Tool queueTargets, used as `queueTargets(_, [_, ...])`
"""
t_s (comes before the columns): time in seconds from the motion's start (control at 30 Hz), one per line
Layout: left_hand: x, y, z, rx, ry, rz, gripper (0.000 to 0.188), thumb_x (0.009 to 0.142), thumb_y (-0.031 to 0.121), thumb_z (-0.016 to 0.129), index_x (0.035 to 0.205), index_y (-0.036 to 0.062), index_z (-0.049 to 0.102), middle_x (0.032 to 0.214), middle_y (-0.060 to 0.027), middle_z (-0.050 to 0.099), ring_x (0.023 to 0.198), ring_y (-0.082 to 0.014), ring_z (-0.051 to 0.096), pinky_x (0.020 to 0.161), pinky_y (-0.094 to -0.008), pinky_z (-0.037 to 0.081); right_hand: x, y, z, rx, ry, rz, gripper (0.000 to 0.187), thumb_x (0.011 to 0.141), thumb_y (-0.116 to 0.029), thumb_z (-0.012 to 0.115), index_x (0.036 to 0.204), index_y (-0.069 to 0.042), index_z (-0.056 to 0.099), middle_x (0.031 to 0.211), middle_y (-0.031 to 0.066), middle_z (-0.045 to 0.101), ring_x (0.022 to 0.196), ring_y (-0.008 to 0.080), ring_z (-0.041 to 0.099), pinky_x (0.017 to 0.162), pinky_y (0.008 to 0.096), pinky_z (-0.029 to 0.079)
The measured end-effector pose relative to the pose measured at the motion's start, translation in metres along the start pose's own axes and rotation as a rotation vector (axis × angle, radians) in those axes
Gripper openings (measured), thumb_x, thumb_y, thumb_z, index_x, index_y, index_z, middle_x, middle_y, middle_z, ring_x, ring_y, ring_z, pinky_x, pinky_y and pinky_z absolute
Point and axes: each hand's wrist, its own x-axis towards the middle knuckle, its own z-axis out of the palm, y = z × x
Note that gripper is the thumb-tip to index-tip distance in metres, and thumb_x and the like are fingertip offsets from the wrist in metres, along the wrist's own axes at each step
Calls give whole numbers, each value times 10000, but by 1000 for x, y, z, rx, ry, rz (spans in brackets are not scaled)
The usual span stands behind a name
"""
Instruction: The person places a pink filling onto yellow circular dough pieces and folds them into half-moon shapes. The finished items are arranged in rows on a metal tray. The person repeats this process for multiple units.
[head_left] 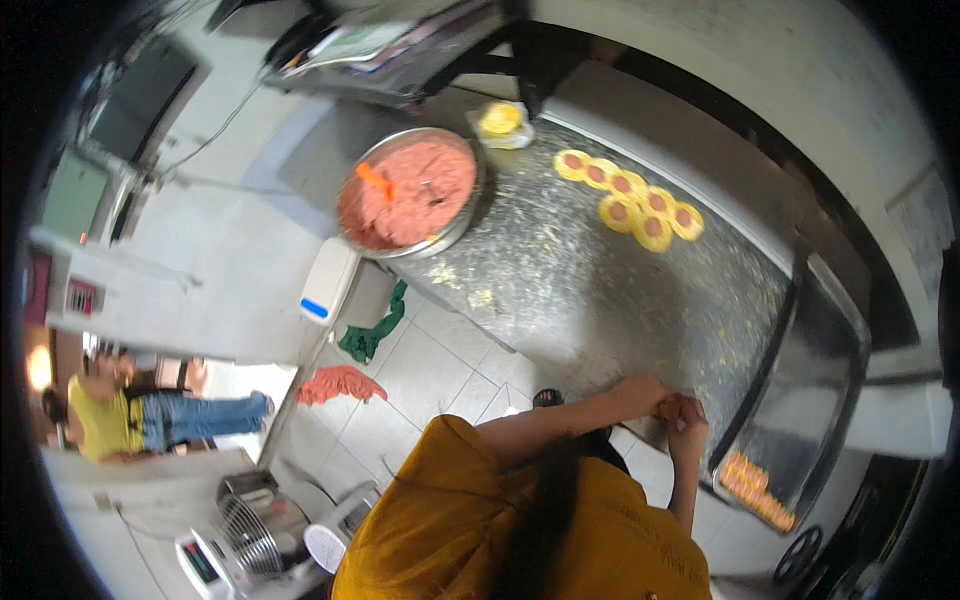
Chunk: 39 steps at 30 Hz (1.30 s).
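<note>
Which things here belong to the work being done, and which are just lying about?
Likely in use:
left hand and right hand, close together
bowl of pink mixture
orange utensil
yellow rounds dotted with pink
stack of yellow rounds
tray with small pieces

Probably just lying about:
green cloth
reddish cloth
papers

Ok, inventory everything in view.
Bowl: one, silver, table's left
Filling: one heap, pink, in bowl
Utensil: one, orange, in filling
Wrapper stack: one, yellow, beside bowl
Topped wrappers: seven, yellow, table's far side
Table: one, grey, centre
Tray: one, dark, right
Filled pieces: several, pinkish, in tray
Container: one, white, beside table
Cloths: two, green, red, near container
Person: one, yellow top, far left
Fan: one, grey, lower left
Shirt: one, mustard, bottom
Hands: two, bare, table's near edge
</note>
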Motion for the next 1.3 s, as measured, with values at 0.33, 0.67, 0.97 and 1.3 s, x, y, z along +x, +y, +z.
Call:
queueTargets(0.33, [7, -14, 27, 10, 131, 9, 229, 717, 159, 588, 926, 68, 617, 900, -137, 626, 856, -322, 605, 732, -422, 480, 11, 15, -3, -129, -136, -183, 255, 686, 0, 602, 941, -10, 602, 886, 159, 592, 812, 329, 591, 707, 398, 482])
queueTargets(0.67, [1, -7, 28, 56, 215, 40, 248, 636, 134, 641, 868, 48, 629, 808, -171, 633, 791, -342, 609, 679, -427, 477, 14, 15, -6, -193, -171, -292, 169, 735, -84, 589, 893, -24, 597, 781, 167, 599, 768, 357, 582, 658, 428, 466])
queueTargets(0.97, [11, -60, 66, -108, 195, 64, 216, 777, 116, 515, 957, 57, 619, 952, -172, 611, 876, -348, 578, 784, -425, 452, 25, 26, 4, -267, -251, -500, 181, 749, -161, 588, 877, -37, 620, 896, 137, 593, 795, 330, 540, 711, 404, 451])
queueTargets(1.3, [2, -6, 10, -159, 190, -10, 237, 738, 64, 628, 971, 65, 586, 875, -137, 581, 815, -332, 576, 720, -395, 470, 8, 23, 8, 56, -46, 74, 331, 633, -29, 665, 957, -34, 598, 868, 130, 575, 765, 318, 592, 662, 368, 495])
